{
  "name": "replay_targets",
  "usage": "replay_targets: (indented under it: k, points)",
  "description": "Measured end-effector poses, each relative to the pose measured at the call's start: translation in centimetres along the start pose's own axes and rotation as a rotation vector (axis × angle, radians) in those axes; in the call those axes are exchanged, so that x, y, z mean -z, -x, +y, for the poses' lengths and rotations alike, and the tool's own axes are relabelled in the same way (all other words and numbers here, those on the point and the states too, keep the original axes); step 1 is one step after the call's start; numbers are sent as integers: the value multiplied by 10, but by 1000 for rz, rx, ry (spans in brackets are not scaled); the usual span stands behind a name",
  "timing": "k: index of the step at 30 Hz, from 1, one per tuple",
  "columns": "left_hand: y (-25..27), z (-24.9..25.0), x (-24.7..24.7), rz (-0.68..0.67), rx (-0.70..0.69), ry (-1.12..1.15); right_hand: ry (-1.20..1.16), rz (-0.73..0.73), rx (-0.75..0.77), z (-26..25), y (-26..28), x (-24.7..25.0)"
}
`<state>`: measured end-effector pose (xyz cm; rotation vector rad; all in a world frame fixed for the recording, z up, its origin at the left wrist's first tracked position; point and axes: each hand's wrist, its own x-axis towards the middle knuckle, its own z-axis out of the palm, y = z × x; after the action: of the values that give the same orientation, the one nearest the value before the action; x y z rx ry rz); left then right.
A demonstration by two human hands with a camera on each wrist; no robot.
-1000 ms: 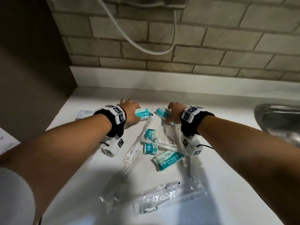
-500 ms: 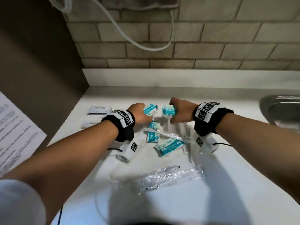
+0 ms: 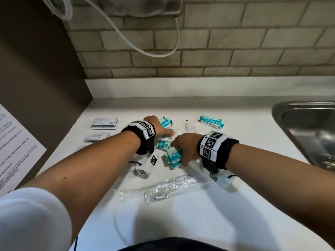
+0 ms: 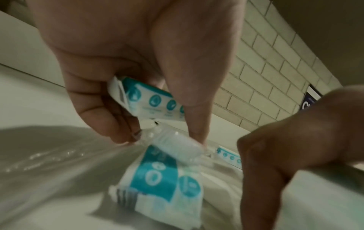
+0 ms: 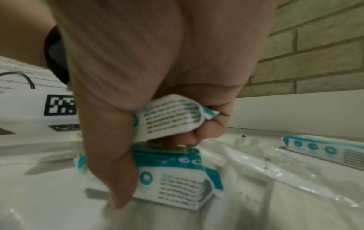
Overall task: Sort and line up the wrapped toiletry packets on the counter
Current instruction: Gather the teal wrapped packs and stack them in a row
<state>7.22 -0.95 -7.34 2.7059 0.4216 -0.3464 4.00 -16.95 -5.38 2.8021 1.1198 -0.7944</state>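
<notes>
The right hand [image 3: 183, 147] has come nearer the front edge of the counter [image 3: 244, 205], fingers wrapped round two teal packets [image 5: 173, 118]. The left hand [image 3: 159, 130] pinches one packet [image 4: 149, 102]. Another packet [image 3: 211, 121] now lies alone near the back edge, so sorting has begun.

A white counter [image 3: 235, 205] ran back to a low white ledge [image 3: 199, 86] under a wall of pale brick tiles [image 3: 253, 42]. A steel sink [image 3: 308, 124] sat at the counter's right end, and a dark panel [image 3: 36, 69] closed off the left, with a printed sheet [image 3: 16, 145] leaning low against it. A white cord [image 3: 148, 51] looped down over the tiles from a grey fixture [image 3: 145, 6] above.
</notes>
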Motion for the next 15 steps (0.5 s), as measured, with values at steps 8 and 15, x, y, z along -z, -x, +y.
replay_targets:
  k: [8, 15]
  points:
    - [-5, 19, -7, 20, -7, -11, -216, 95, -14, 20, 17, 19]
    - [-1, 20, 19, 199, -139, 106, -292, 257, -148, 36, 24, 23]
